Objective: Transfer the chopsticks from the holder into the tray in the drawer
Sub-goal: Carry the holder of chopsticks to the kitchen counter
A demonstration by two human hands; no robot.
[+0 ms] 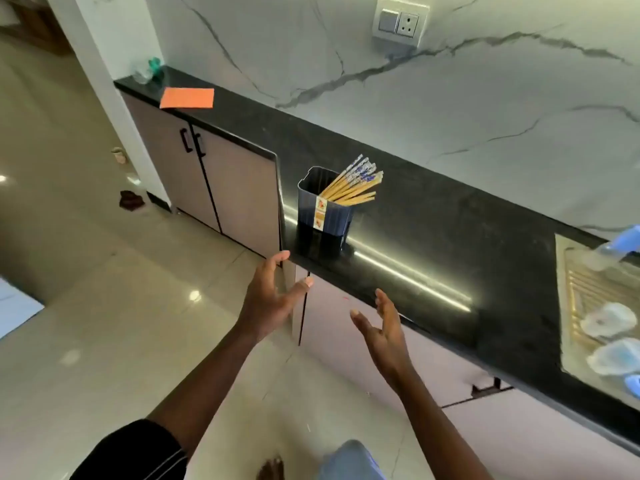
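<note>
Several patterned-top wooden chopsticks (353,185) lean in a ribbed dark-blue plastic holder (323,211) on the glossy black stone surface (433,237); left hand (268,299) and right hand (386,336) hover with fingers spread wide, holding nothing.

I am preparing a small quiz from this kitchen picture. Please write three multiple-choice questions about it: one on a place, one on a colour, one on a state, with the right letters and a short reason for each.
1. Where does the holder stand?
A. on the floor
B. on the black counter, near its front edge
C. in the sink

2. What colour is the flat sheet at the far end of the counter?
A. orange
B. green
C. white

3. What are the two hands doing?
A. both open and empty
B. one grips the chopsticks
C. both carry the holder

Answers:
1 B: the holder rests on the counter.
2 A: the sheet is plainly orange.
3 A: left hand and right hand have spread fingers below the counter; the chopsticks sit in the holder.
</note>
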